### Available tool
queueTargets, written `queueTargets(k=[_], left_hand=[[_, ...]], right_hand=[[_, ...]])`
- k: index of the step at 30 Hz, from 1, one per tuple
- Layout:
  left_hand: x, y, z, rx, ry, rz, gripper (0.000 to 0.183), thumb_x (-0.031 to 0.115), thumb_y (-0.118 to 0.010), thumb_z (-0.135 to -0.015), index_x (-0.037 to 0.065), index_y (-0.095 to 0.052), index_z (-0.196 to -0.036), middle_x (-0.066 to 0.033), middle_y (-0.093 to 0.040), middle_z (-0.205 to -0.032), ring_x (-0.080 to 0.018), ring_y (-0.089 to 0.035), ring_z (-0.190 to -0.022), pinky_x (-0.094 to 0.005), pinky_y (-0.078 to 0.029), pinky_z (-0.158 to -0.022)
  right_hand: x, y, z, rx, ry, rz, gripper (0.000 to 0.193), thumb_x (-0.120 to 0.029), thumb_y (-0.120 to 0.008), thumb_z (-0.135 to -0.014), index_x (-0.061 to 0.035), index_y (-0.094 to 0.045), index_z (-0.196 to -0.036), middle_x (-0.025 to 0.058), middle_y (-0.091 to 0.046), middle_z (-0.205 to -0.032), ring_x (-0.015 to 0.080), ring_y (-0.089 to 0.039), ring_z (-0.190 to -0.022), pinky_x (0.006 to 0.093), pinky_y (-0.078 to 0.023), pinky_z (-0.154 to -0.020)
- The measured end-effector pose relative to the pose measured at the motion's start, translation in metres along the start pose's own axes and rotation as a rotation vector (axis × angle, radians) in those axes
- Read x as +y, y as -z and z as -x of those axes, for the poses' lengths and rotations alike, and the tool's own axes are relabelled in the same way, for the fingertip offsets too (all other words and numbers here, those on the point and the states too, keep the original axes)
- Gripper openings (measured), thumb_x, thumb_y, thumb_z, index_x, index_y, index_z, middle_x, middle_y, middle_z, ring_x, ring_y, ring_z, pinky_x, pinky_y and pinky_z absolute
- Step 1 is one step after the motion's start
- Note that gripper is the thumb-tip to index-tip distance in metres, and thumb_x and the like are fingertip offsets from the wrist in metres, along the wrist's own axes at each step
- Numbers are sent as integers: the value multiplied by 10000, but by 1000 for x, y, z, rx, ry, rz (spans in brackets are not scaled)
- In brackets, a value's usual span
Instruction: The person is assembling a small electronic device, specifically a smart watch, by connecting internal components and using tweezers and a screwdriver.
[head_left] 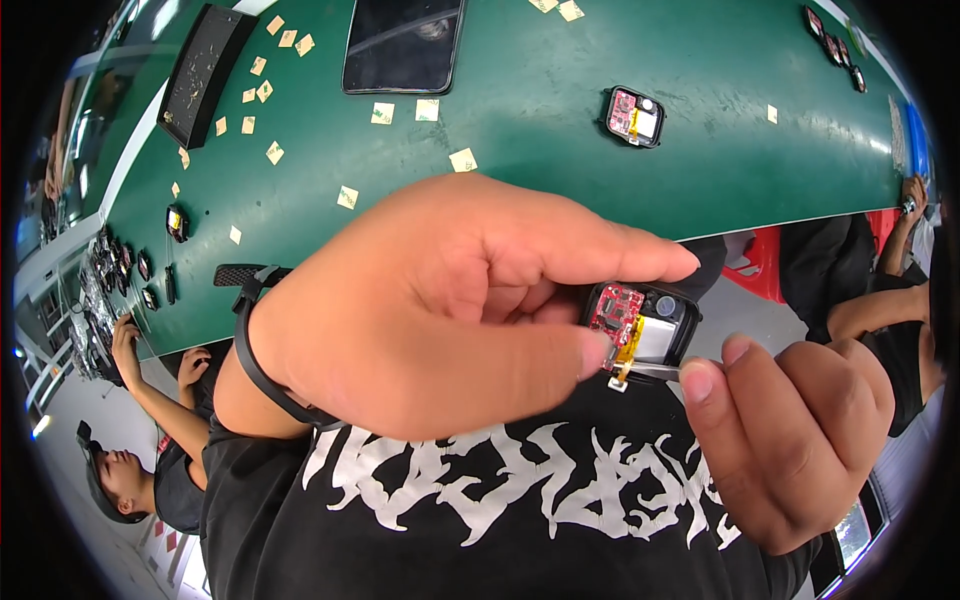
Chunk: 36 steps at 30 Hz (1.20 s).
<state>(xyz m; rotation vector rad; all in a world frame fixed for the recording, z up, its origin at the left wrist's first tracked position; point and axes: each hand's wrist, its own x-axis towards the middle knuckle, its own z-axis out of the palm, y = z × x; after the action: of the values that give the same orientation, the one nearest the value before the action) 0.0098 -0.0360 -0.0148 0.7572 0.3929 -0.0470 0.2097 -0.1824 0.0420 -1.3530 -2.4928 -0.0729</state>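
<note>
Between its thumb and fingers, my left hand [430, 310] grips a small black smartwatch case [685, 318] with its inside exposed. A red circuit board [615, 308], a silvery battery [657, 338], yellow tape and a round silver part show in it. At the lower edge a small white connector [618, 384] sticks out on a yellow ribbon. My right hand [800, 430] is closed in a pinch at the lower right corner of the case. A thin silvery strip [655, 371] runs from its fingertips toward the connector; what kind of thing it is I cannot tell.
The green table [540, 110] bears another open watch case [634, 117], a dark-screened tablet or phone [403, 45], a black tray [205, 75] and scattered cream paper squares [348, 196]. More watch parts lie far left and far right. Co-workers sit at both sides, one near a red stool [757, 265].
</note>
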Motion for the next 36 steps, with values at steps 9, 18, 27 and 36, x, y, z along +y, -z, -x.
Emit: queueTargets(k=[9, 18, 27, 36], left_hand=[[13, 2, -3, 35, 120, -67, 410, -131, -603, -888, -124, -596, -1298, -106, -695, -1081, -90, -622, -947, -226, -476, -852], [21, -7, -2, 95, 224, -71, 388, -89, -632, -895, -58, -643, -1282, -53, -701, -930, -12, -553, -654, -164, -421, -547], [25, -6, -4, 63, 282, -91, 409, -79, -618, -904, -26, -637, -1309, -57, -717, -975, -27, -580, -653, -167, -469, -548], [25, -14, -1, 110, 269, -69, 413, -60, -630, -900, -21, -639, -1311, -36, -698, -883, -23, -564, -610, -158, -454, -529]], right_hand=[[-4, -7, 1, 22, -36, 0, 282, -11, -755, -680, 59, -726, -953, 167, -659, -887, 196, -521, -648, 277, -278, -465], [-5, 0, 7, -20, -57, -29, 351, -18, -744, -702, 56, -706, -1043, 175, -655, -905, 207, -524, -650, 297, -296, -474], [-13, 2, 12, 41, -155, -20, 332, -47, -763, -730, 43, -699, -1043, 172, -660, -913, 205, -526, -647, 307, -302, -479], [-15, 1, 13, 55, -97, 35, 327, -20, -792, -737, 39, -702, -1045, 170, -658, -901, 197, -505, -636, 299, -283, -474]])
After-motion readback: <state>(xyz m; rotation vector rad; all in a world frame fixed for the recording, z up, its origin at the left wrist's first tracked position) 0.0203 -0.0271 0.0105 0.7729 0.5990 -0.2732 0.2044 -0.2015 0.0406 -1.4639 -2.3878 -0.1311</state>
